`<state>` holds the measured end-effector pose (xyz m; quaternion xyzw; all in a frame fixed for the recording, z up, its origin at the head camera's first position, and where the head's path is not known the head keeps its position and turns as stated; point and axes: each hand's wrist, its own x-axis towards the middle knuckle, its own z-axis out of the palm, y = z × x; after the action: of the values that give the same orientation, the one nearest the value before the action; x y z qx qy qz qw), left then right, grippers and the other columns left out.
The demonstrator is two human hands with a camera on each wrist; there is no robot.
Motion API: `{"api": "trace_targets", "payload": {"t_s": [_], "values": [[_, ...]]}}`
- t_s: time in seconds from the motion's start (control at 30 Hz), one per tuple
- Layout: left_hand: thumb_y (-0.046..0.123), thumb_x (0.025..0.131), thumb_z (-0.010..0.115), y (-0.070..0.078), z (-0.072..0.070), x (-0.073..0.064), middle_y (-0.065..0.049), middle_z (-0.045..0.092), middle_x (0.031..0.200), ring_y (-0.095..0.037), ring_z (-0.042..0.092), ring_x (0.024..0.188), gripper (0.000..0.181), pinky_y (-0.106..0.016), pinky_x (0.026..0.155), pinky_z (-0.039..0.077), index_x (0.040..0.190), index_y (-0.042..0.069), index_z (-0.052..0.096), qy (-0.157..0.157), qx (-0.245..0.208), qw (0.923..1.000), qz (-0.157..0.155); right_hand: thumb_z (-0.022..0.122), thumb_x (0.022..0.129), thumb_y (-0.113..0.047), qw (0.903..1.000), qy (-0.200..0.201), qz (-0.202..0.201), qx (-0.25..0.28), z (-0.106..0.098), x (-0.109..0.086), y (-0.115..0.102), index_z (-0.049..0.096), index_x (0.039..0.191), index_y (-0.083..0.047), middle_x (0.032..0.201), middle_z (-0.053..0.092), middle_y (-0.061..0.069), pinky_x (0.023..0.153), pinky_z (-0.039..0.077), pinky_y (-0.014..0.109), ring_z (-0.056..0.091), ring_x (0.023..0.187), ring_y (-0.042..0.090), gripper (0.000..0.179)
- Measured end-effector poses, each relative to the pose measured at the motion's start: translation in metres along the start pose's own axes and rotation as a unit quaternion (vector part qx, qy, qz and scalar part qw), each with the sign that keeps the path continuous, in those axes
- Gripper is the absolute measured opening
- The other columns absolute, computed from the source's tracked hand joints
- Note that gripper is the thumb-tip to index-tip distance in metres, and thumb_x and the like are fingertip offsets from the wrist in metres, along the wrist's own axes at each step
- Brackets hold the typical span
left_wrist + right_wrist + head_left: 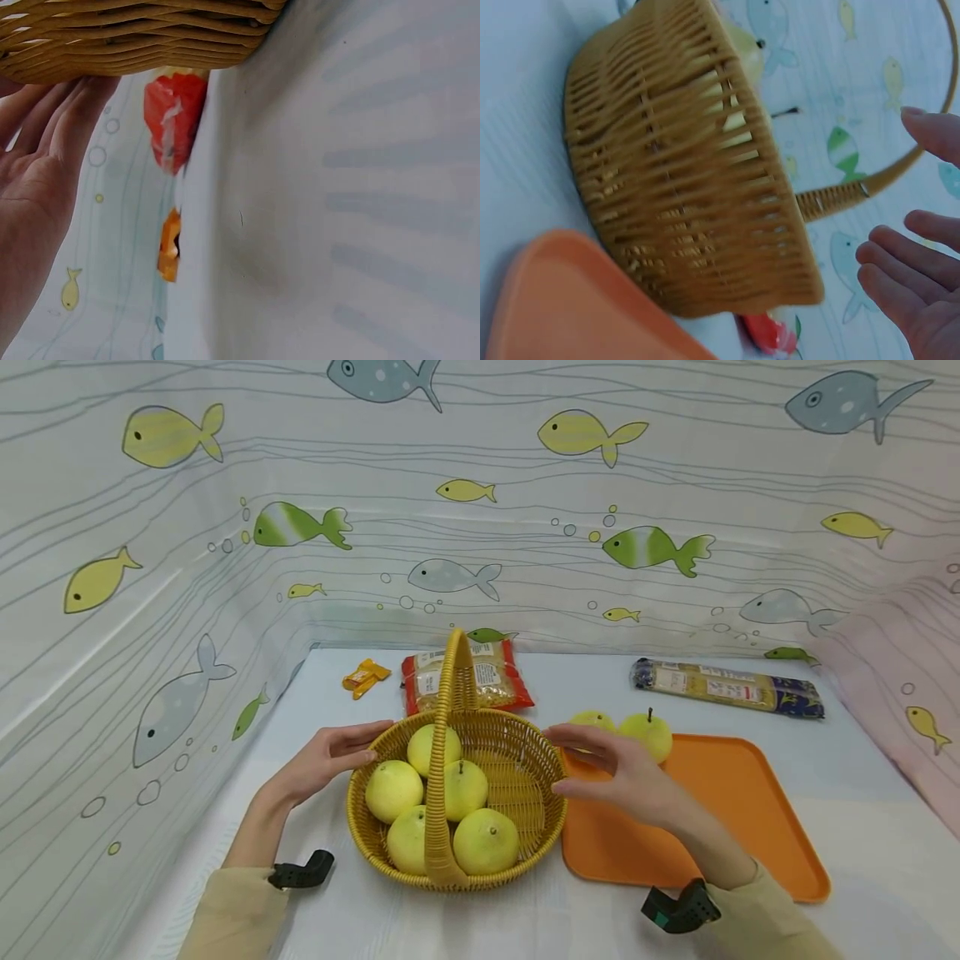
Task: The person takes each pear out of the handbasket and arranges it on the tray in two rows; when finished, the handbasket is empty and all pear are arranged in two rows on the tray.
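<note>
A yellow wicker basket [521,785] with a tall arched handle [442,735] stands on the table, holding several round yellow pears [486,842]. My left hand [333,760] is at its left rim, thumb and fingers extended; in the left wrist view the fingers [71,120] reach up against the woven wall [150,45]. On the other side, my right hand [626,772] hovers by the right rim with fingers spread and nothing held. The right wrist view shows that hand [907,277] apart from the basket [682,172]. Two more pears [647,735] sit at the orange tray's back left.
The orange tray [727,810] lies right of the basket, under my right forearm. Behind the basket is a red-edged clear food bag [491,677]. A small orange packet [366,678] lies back left, a long pasta-like packet [727,687] back right. Fish-patterned cloth walls surround the table.
</note>
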<state>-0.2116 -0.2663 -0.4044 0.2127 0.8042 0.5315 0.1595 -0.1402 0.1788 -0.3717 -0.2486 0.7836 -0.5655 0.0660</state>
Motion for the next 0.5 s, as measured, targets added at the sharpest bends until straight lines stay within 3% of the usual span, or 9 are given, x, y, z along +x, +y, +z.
{"api": "trace_targets", "payload": {"t_s": [0.33,0.5], "values": [[0.020,0.100,0.062,-0.002,-0.002,0.001,-0.015,0.046,0.153,0.001,0.057,0.123,0.054,-0.016,0.098,0.047,0.150,0.007,0.047,-0.001,0.002,1.0000,0.001,0.082,0.085,-0.025,0.9982,-0.060,0.002,-0.003,0.029,0.014,-0.012,0.054,0.144,-0.020,0.145,0.056,-0.003,0.113,0.040,0.030,0.050,0.137,0.016,0.065],[0.019,0.100,0.062,-0.002,-0.002,0.000,-0.016,0.046,0.153,0.001,0.057,0.123,0.054,-0.016,0.098,0.046,0.150,0.006,0.046,-0.002,-0.001,1.0000,0.002,0.083,0.083,-0.025,0.9962,-0.086,-0.017,-0.003,0.041,0.016,-0.013,0.055,0.143,-0.018,0.142,0.058,-0.003,0.112,0.041,0.029,0.051,0.134,0.015,0.066]]}}
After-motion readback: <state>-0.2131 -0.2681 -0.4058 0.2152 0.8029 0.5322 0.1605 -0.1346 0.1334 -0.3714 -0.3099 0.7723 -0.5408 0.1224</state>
